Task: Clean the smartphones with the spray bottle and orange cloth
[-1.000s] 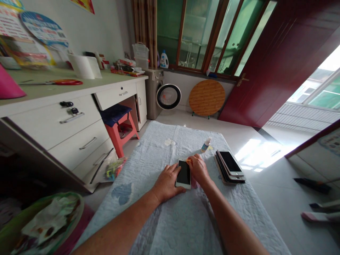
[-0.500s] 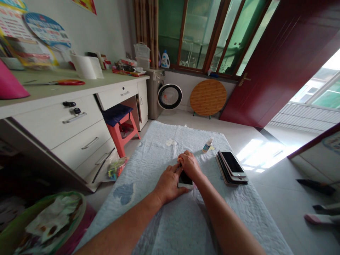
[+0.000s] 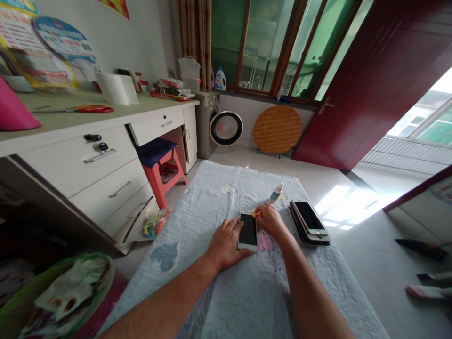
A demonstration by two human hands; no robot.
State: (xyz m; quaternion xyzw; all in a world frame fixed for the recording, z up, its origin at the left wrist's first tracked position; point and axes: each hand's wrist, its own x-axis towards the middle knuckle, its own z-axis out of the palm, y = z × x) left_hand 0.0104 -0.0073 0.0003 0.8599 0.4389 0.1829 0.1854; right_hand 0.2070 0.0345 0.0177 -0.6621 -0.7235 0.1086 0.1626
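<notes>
A white phone with a dark screen (image 3: 248, 230) lies face up on the pale blue quilted cloth (image 3: 212, 188). My left hand (image 3: 226, 242) grips the phone's left and lower edges, thumb along the bottom. My right hand (image 3: 271, 220) pinches a small orange cloth (image 3: 257, 213) at the phone's upper right corner. Beyond my right hand a small spray bottle (image 3: 276, 193) stands upright. To the right, several phones (image 3: 309, 222) are stacked on the cloth, a white-framed one on top.
A desk (image 3: 151, 110) with drawers runs along the left, a red stool (image 3: 160, 174) partly under it. A waste bin (image 3: 113, 282) stands at lower left. Behind are a washing machine (image 3: 208, 127) with its door open and a round wooden board (image 3: 277, 129).
My right hand has moved right with the orange cloth, from the phone's top left to its upper right corner, uncovering the screen. My left hand has barely moved.
</notes>
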